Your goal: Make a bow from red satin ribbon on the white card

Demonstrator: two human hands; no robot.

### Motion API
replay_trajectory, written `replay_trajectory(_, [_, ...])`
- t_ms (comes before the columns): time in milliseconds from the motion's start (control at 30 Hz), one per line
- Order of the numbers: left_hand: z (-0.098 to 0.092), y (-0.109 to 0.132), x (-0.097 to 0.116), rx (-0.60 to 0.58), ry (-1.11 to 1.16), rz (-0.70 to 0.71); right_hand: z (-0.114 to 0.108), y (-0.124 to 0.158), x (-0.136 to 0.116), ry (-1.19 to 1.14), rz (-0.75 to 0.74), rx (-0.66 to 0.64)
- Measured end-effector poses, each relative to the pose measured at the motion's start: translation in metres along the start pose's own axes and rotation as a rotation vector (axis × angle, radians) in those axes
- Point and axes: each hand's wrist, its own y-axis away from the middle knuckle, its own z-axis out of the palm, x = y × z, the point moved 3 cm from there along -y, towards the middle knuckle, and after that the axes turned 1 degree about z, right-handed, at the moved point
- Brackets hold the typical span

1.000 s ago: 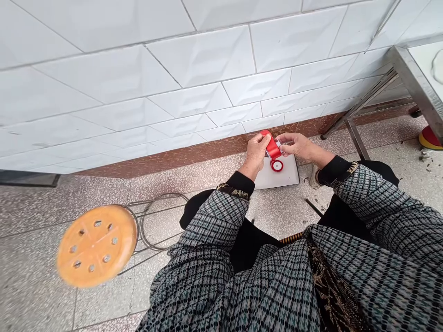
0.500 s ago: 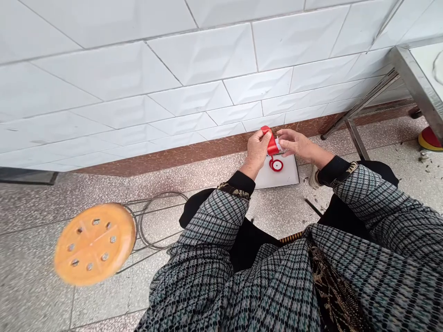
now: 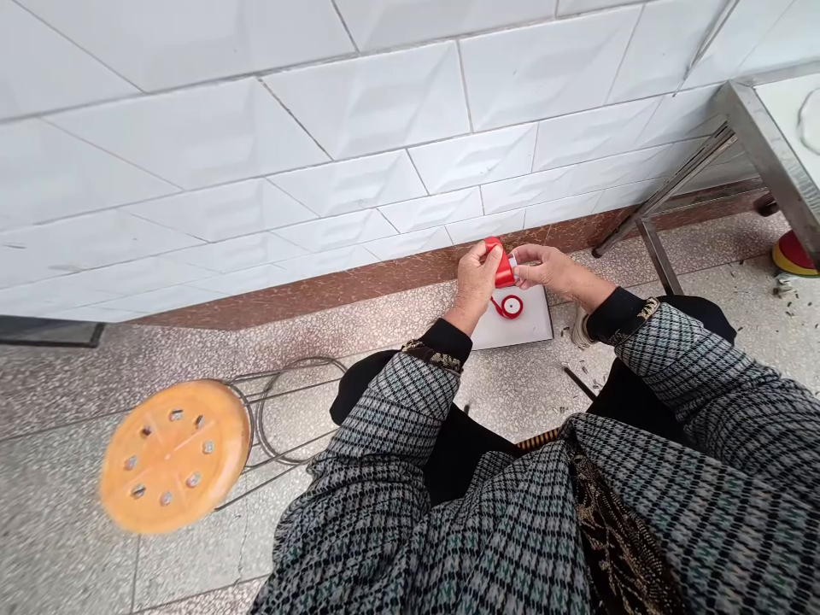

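Note:
My left hand [image 3: 475,280] is closed round a glossy red ribbon-like band [image 3: 506,272], its thumb pressed on top. A small white piece [image 3: 512,263] shows at the band's right side. My right hand [image 3: 541,267] pinches this white piece between thumb and fingers. Just below both hands, a small spool of red ribbon [image 3: 512,307] with a white centre lies on a white flat board or box lid [image 3: 522,330]. A short red tail runs from the spool up toward my left hand; where it ends is hidden.
An orange round stool [image 3: 174,457] with wire legs lies tipped on the speckled floor at left. A metal-framed table [image 3: 762,145] stands at right, with a red and yellow object [image 3: 796,254] below it. A dark stick [image 3: 580,383] and small scraps lie near my knees. White tiled wall ahead.
My right fingers have closed in on the white piece at the red band's side; before, they were more spread. The left hand keeps its hold almost unmoved.

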Motion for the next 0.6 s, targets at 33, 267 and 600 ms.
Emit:
replay_trajectory(33, [0.0004, 0.0002, -0.0008, 0.009, 0.054, -0.038, 0.0002, -0.0001, -0.001, 0.035, -0.028, 0.002])
replay_trajectory(267, [0.0014, 0.0002, -0.0039, 0.019, 0.341, -0.276, -0.0048, -0.0032, 0.0011, 0.29, -0.313, -0.009])
replay_trajectory(600, [-0.0002, 0.0, 0.0009, 0.019, 0.304, -0.193, -0.0046, 0.0014, -0.003, 0.254, -0.318, -0.01])
